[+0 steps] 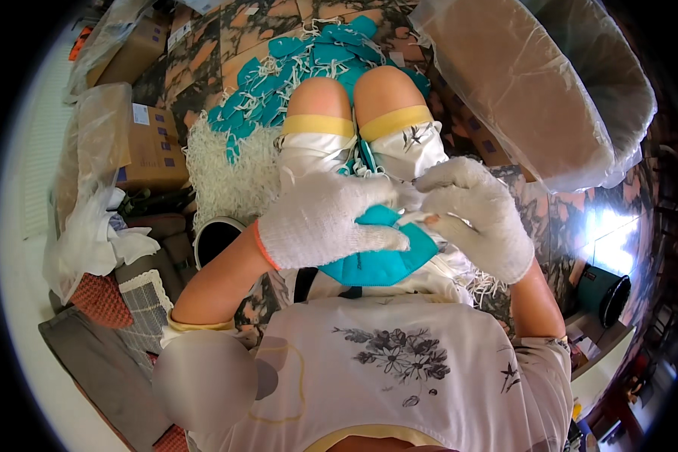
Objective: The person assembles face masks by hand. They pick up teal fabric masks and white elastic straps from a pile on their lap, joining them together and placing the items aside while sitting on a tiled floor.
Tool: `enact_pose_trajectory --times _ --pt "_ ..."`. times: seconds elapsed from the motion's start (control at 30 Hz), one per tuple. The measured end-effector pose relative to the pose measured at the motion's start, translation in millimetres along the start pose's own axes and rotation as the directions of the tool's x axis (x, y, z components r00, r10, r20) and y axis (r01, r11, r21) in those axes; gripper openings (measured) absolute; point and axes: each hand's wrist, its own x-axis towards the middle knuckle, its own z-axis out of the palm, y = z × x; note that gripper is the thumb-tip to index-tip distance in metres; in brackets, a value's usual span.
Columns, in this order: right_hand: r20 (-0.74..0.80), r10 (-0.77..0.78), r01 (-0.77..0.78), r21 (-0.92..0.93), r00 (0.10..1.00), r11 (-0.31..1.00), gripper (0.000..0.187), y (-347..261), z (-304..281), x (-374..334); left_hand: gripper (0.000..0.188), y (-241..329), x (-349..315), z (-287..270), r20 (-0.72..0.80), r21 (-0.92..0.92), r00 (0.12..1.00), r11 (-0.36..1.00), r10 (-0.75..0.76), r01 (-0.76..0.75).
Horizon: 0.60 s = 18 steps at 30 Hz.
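A teal folded face mask (384,260) is held above my lap. My left hand (328,218), in a white knit glove, grips it between thumb and fingers from the left side. At the mask's upper right edge, my gloved right hand (478,215) is closed, its bare fingertips pinched together around what looks like a white strap. The fingers partly hide that strap. More teal masks lie between my thighs, partly covered by my hands. On the floor beyond my knees spreads a large pile of teal masks (264,90) with white straps.
A heap of white straps (230,169) lies left of my legs. Cardboard boxes (154,147) with plastic liners stand at left. A big plastic-lined carton (520,90) is at the upper right. A teal round bin (603,294) stands at right, and cushions (139,301) lie at lower left.
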Motion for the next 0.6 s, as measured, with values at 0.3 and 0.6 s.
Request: enact_pose_trajectory --times 0.3,0.6 --pt "-0.007 -0.051 0.022 0.952 0.999 0.305 0.027 -47 26 -22 0.048 -1 -29 21 0.285 0.12 0.947 0.974 0.151 -0.192" --pt "0.193 -0.068 -0.188 0.979 0.979 0.074 0.026 12 -60 -95 0.024 -29 -76 -44 0.079 -0.101 0.977 0.974 -0.195 0.203"
